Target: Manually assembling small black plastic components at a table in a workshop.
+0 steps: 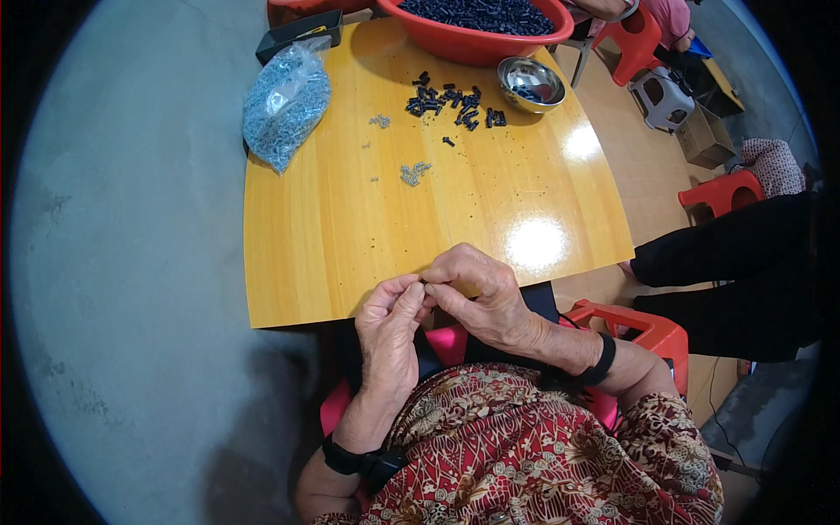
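Observation:
Just over the near edge of the yellow wooden table (324, 236), my two hands meet fingertip to fingertip. My left hand (391, 331) pinches a tiny dark piece (423, 282) between thumb and forefinger, and my right hand (486, 299) grips it from the other side. Fingers mostly cover the piece, so its shape is unclear. Further up the table lie a loose pile of small black cylindrical parts (426, 103) and one stray black part (448, 141). Small silver screws (411, 174) sit in a little heap, with another cluster (379, 121) beyond.
A clear bag of silvery hardware (289, 109) and a black tray (299, 33) occupy the far left. A red basin (472, 49) full of black parts and a metal bowl (529, 85) stand far right. Red stools (726, 192) and a person in black trousers (726, 254) are to the right.

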The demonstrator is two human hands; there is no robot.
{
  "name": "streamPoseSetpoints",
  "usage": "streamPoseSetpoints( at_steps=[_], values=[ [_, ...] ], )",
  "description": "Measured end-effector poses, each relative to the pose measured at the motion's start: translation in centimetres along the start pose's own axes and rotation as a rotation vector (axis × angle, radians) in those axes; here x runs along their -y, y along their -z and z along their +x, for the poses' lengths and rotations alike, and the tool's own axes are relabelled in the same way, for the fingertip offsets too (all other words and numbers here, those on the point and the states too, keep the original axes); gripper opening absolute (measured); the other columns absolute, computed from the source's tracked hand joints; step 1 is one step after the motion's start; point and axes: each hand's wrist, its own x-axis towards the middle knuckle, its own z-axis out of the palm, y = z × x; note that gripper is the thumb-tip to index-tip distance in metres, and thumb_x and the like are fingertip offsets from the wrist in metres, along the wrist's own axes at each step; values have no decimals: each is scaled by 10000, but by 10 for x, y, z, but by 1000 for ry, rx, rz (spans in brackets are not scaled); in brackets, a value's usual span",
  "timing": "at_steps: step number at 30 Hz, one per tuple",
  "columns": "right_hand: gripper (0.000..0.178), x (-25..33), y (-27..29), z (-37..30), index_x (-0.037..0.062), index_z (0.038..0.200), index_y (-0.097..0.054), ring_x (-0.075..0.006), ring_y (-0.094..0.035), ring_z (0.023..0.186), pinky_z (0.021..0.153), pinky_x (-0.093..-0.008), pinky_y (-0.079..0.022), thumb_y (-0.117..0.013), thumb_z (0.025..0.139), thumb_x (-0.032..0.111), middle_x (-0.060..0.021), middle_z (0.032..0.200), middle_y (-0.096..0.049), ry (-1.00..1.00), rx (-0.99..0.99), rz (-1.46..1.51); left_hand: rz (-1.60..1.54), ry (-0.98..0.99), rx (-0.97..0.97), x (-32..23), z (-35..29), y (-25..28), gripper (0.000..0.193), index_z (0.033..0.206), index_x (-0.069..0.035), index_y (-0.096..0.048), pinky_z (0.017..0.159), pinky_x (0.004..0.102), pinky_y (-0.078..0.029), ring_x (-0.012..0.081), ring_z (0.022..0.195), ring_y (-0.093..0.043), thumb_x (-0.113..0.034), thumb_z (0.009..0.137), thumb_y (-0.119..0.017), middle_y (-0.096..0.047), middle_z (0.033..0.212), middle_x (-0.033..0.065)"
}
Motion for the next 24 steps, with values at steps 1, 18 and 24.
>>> streamPoseSetpoints(
  at_steps=[1, 18, 24],
  values=[
    [117, -1, 1, 0, 6, 882, -621, -247, -616, 743, 654, -337, -500, -678, 780, -10, -102, 789, -584, 6, 9, -24, -8, 38, -8, -2, 0, -2, 142, 1063, -25, -601, 785, 255, -492, 100, 835, -605, -103, 944, -591, -649, 942, 44],
    [268, -8, 25, 20, 55, 976, -607, -286, -567, 883, 775, -384, -469, -722, 745, 127, -87, 908, -583, 260, 229, -248, -185, 204, 5, -6, 2, 0, 142, 1058, -47, -614, 826, 260, -477, 101, 917, -597, -123, 939, -606, -631, 994, 19],
    [276, -5, 28, 23, 63, 963, -604, -268, -562, 871, 757, -372, -450, -724, 725, 133, -73, 902, -574, 343, 240, -343, -169, 217, 23, -7, 3, -2, 139, 1061, -46, -612, 837, 273, -469, 105, 903, -585, -115, 942, -596, -623, 991, 18]
  ],
)
